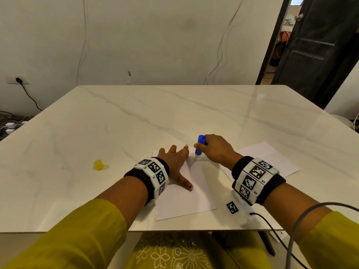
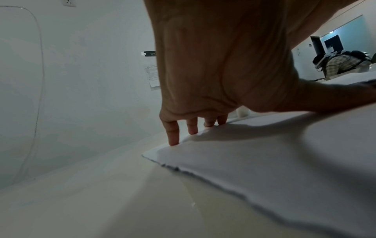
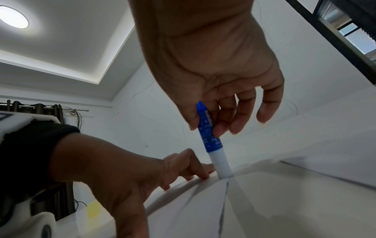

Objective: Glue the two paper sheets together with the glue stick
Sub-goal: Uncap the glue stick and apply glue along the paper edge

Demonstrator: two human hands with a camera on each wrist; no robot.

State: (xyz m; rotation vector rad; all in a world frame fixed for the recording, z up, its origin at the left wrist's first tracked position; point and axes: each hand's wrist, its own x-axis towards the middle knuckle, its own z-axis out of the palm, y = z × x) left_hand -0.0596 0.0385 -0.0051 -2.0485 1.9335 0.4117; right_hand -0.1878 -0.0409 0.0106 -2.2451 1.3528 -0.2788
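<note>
A white paper sheet (image 1: 186, 197) lies on the table in front of me. My left hand (image 1: 175, 162) presses flat on it with spread, straight fingers (image 2: 173, 136) along its far edge. My right hand (image 1: 215, 148) grips a blue glue stick (image 1: 200, 145) upright, its uncapped white tip (image 3: 222, 167) touching the sheet's far right corner, just beside my left index finger. A second white sheet (image 1: 272, 158) lies to the right, partly under my right wrist. The yellow cap (image 1: 98, 165) stands alone on the table to the left.
The white marble table (image 1: 136, 117) stretches far ahead and to both sides. A small marker tag (image 1: 232, 207) lies near the front edge, with a black cable (image 1: 272, 226) trailing off my right wrist. A wall stands behind the table; a dark door (image 1: 318, 45) is at the back right.
</note>
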